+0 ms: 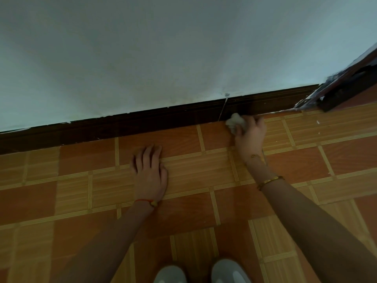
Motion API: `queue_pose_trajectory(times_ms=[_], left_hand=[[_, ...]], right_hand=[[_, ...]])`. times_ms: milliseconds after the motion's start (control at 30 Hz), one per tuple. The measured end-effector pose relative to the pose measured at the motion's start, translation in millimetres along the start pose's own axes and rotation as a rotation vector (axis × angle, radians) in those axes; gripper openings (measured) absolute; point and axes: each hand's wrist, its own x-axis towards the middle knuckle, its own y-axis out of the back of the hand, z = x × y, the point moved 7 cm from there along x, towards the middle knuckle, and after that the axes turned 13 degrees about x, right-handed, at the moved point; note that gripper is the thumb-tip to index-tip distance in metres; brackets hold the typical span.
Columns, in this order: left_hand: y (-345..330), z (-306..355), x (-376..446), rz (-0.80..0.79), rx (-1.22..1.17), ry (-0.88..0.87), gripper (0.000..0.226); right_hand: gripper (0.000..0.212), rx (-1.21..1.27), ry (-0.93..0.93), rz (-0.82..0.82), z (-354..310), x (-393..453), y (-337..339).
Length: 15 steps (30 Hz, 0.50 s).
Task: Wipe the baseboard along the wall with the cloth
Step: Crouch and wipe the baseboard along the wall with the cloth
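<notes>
Cloth (234, 121), white, crumpled, against dark baseboard (142, 124)

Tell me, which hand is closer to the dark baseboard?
The right hand. It holds the cloth against the baseboard near the door frame. The left hand lies flat on the floor tiles, farther from it.

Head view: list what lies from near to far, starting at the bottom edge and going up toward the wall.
Shoes → left hand flat on the tiled floor → right hand gripping the cloth → baseboard → wall.
</notes>
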Motion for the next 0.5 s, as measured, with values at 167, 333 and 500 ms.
queue_pose_trajectory(times_ms=[167, 333, 500], left_hand=[[0, 1, 1, 0.004, 0.012, 0.007, 0.051], [1, 1, 1, -0.004, 0.0, 0.003, 0.052], [1, 0, 0, -0.014, -0.005, -0.006, 0.052]], right_hand=[[0.033, 0.02, -0.049, 0.048, -10, -6, -3], [0.04, 0.077, 0.192, -0.227, -69, -45, -61], [0.038, 0.105, 0.297, -0.354, -94, -54, -86]])
